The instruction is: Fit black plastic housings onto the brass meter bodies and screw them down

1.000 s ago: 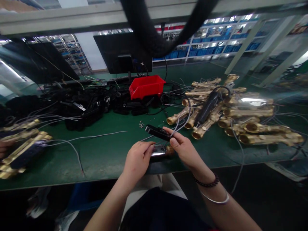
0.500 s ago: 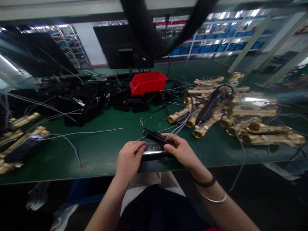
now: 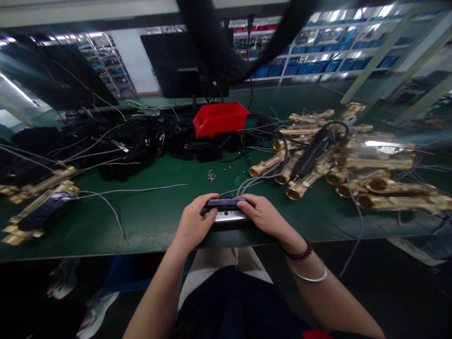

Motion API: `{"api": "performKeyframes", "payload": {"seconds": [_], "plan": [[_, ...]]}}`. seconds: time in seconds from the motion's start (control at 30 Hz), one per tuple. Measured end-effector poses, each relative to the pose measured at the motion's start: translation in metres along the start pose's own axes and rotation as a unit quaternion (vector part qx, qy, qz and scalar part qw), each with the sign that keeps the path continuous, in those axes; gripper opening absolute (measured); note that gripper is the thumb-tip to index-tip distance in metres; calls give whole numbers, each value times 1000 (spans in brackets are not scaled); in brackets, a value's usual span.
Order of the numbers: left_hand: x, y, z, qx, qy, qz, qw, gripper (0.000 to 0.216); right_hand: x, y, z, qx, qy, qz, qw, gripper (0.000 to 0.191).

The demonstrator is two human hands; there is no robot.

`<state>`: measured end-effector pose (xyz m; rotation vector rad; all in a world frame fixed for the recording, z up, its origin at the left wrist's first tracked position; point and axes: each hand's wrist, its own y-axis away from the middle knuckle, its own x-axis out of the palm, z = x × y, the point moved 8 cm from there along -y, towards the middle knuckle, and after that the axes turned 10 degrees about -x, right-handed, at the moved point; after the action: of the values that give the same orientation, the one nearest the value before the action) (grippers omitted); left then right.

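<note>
Between my two hands, near the front edge of the green table, is a long black plastic housing (image 3: 226,202) lying along a shiny metal plate (image 3: 230,216) with small holes. My left hand (image 3: 196,219) grips the left end of the housing, fingers behind and thumb in front. At the right end my right hand (image 3: 262,213) pinches the housing with thumb and fingers. Thin grey wires (image 3: 243,186) run out behind it, near my right fingertips. Several small screws (image 3: 211,175) lie on the table beyond my hands.
A red bin (image 3: 221,117) stands at the back among black parts (image 3: 141,146). Brass bodies (image 3: 381,185) with loose wires are piled on the right, a black electric screwdriver (image 3: 310,153) across them. More brass pieces (image 3: 38,209) lie at left. A dark cable loop hangs overhead.
The black housing was tilted with its left end raised; now it lies level along the metal plate. My left hand has moved up onto its left end.
</note>
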<state>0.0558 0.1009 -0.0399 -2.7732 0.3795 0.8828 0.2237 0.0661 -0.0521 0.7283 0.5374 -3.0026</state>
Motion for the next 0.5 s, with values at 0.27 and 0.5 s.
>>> {"api": "performKeyframes", "payload": {"seconds": [0.27,0.5], "plan": [[4,-5,-1,-13,-37,9,999,31,6,6,-18,93,-114,-72,987,28],[1,-1,1,1,-10,-26,1000,35,9,7,-21,101,-57,-104,988,22]]}}
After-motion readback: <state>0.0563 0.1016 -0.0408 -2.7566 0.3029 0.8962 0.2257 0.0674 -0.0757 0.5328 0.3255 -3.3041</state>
